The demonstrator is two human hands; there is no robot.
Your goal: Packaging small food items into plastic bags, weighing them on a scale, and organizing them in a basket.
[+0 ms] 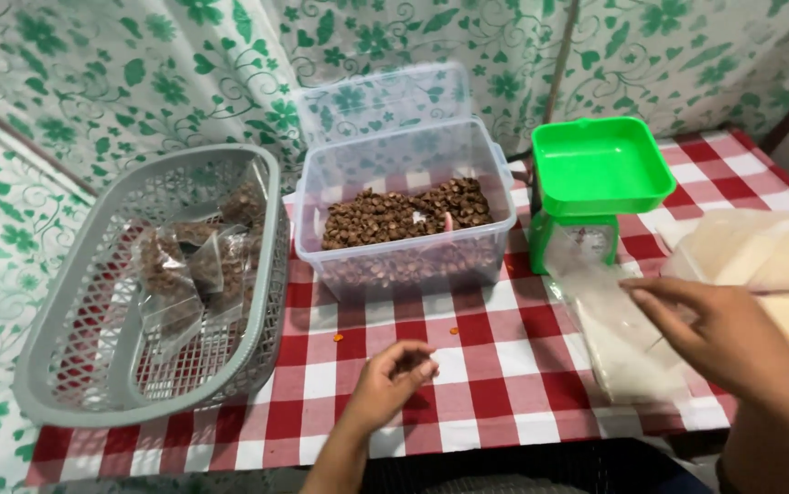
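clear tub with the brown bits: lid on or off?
Off. The clear tub stands open-topped, brown pieces exposed inside; its lid leans upright behind it against the curtain.

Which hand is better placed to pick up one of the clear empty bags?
Right. The right hand already rests on the stack of clear bags beside the green scale. The left hand hovers over the checked tablecloth, curled and apart from them.

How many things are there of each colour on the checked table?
Grey: 1, the basket
Clear: 2, the tub of brown bits and the empty bag under the right hand
Green: 1, the scale
Total: 4
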